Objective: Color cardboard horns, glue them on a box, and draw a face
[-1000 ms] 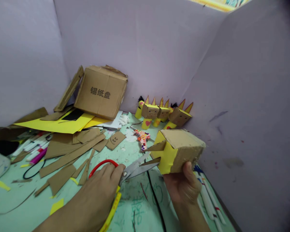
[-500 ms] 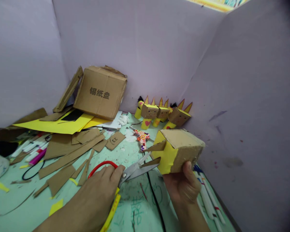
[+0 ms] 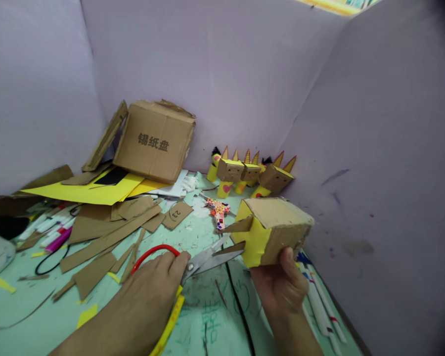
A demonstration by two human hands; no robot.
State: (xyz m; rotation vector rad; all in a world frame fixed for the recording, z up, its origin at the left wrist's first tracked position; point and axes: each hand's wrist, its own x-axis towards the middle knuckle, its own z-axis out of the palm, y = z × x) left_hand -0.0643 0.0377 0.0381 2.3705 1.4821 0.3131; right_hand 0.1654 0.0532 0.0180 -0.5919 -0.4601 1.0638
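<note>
Two bare hands at work over a green tabletop (image 3: 191,321), walled by pale purple panels (image 3: 244,74). Left hand (image 3: 154,287) grips scissors (image 3: 190,267), one handle loop red, the other yellow; blades parted, tips toward the right. Right hand (image 3: 282,289) grasps a small cardboard box (image 3: 282,212) from beneath, thumb pressed on its near side. Box held up right of centre, tilted, its yellow-covered face toward the scissors. Two brown strips jut from that face: upper strip (image 3: 241,225) clear above the blades, lower strip (image 3: 233,248) between them; whether the edges touch it, cannot tell. Behind the blades lies a flower-patterned piece (image 3: 218,210); a black cord (image 3: 241,306) runs between the hands toward the near edge. White pens (image 3: 321,306) just right of the right hand. Left side: cardboard offcuts (image 3: 91,225), yellow sheets (image 3: 92,194), a printed carton (image 3: 152,143) leaning at the back. Far corner: several yellow-and-brown figures (image 3: 232,172) with pointed tops, standing close together by the panels.
</note>
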